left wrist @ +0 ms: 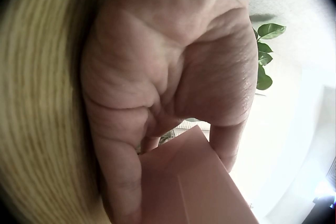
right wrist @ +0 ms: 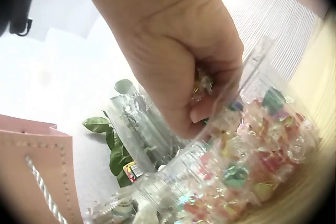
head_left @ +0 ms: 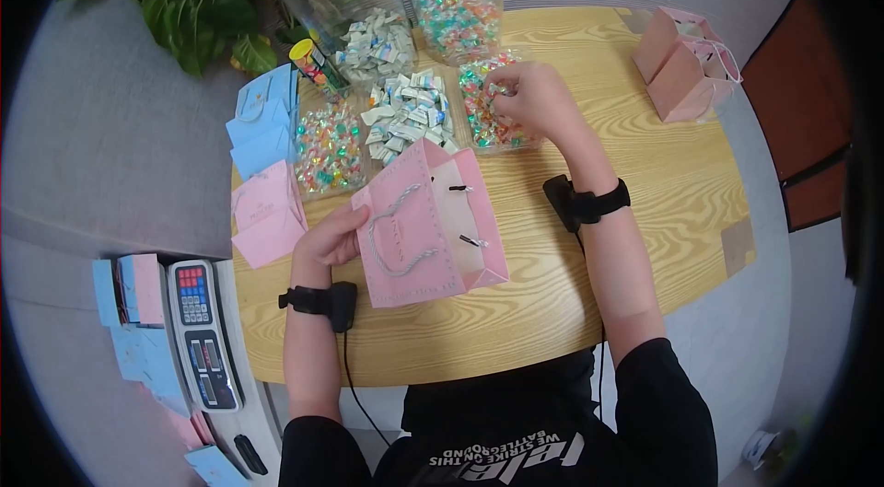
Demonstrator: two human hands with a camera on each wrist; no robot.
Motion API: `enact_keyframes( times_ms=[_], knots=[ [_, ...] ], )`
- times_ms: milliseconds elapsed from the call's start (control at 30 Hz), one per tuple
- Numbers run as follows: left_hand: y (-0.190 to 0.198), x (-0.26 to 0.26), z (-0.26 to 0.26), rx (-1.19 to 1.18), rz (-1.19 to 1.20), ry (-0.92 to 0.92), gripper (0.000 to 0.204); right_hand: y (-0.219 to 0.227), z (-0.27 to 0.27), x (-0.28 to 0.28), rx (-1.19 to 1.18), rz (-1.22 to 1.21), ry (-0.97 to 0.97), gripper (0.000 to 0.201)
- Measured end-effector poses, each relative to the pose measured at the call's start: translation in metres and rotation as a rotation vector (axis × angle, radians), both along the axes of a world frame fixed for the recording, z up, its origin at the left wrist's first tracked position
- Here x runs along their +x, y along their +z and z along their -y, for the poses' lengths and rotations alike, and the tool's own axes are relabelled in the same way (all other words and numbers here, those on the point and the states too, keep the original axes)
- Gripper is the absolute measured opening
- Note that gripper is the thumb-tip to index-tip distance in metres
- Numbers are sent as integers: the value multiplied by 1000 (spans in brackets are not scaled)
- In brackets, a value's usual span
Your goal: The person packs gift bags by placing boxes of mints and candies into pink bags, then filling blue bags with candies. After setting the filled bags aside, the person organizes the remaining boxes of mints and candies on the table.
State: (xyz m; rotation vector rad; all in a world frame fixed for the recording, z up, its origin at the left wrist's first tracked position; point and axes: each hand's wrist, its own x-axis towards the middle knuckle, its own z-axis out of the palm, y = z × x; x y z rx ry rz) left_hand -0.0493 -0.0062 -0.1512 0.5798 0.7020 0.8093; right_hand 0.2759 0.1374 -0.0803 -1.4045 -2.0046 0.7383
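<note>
A pink paper bag (head_left: 405,238) with silver rope handles leans at the table's middle, its opening facing right. My left hand (head_left: 333,237) grips its left edge, thumb on the front; in the left wrist view the fingers hold the bag's pink corner (left wrist: 184,182). My right hand (head_left: 534,96) is over the right-hand clear box of wrapped candies (head_left: 479,105). In the right wrist view the curled fingers of this hand (right wrist: 173,50) hold a shiny wrapped candy (right wrist: 201,85) just above the candies (right wrist: 252,155) at the box wall.
Boxes of white packets (head_left: 410,114) and colourful candies (head_left: 330,146) stand to the left. Behind are taller clear containers (head_left: 460,17) and a yellow-topped tube (head_left: 315,65). Blue bags (head_left: 262,123) and pink bags (head_left: 267,211) lie left, more pink bags (head_left: 681,73) far right.
</note>
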Motion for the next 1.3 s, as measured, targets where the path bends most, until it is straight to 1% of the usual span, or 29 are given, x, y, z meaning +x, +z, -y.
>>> enact_keyframes(
  times_ms=[33, 100, 200, 333, 433, 500, 633, 700, 733, 800, 833, 900, 933, 1000, 1033, 1067, 1133, 1167, 1200, 1267, 1300],
  knots=[
    [1, 1, 0, 0, 2, 2, 66, 0, 0, 0, 0, 2, 2, 29],
    [3, 2, 0, -8, -15, 1, 68, 0, 0, 0, 126, -44, -7, 29],
    [2, 1, 0, -10, -21, -2, 69, 12, 8, -2, 78, -68, -13, 30],
    [3, 2, 0, -3, -16, -7, 70, 7, 6, -2, 40, -56, 34, 34],
    [1, 2, -1, 5, -12, -5, 69, -2, 1, -1, 48, -41, 26, 32],
    [1, 2, -1, 3, -16, 10, 67, -4, -1, -1, 123, -48, 47, 30],
    [-1, -1, 0, -12, -20, 18, 65, 31, 19, -2, 75, -49, 14, 29],
    [-3, -3, -1, -19, 15, 7, 64, 48, 33, -3, 155, -133, 63, 26],
    [-2, -1, 0, -21, 17, 9, 64, 57, 42, -4, 154, -131, 65, 26],
    [3, 5, 1, -20, 31, 83, 61, 72, 61, -7, 160, -215, 262, 23],
    [3, 5, 1, -20, 31, 85, 61, 75, 68, -10, 159, -214, 263, 23],
    [3, 5, 1, 27, 60, 53, 62, 78, 82, -15, 201, -98, 458, 16],
    [2, 3, 0, 27, 60, 51, 62, 77, 86, -19, 201, -98, 456, 16],
    [0, -1, -1, 6, 105, 10, 61, 73, 94, -26, 129, 27, 515, 16],
    [0, -1, -2, 6, 104, 7, 61, 70, 97, -30, 131, 47, 538, 16],
    [0, -1, -2, -6, 108, 5, 60, 66, 99, -35, 131, 47, 536, 16],
    [1, 0, -1, -18, 111, 4, 60, 54, 103, -47, 176, 56, 646, 18],
    [4, 2, -1, -30, 145, 13, 58, 42, 104, -57, 160, 34, 699, 19],
    [5, 4, 0, -44, 179, 20, 55, 36, 107, -59, 158, 33, 697, 19],
    [7, 8, 1, -27, 156, 25, 54, 34, 113, -64, -447, 29, 766, 23],
    [8, 8, 1, -8, 135, 35, 53, 34, 114, -64, -448, 27, 764, 23]
  ],
)
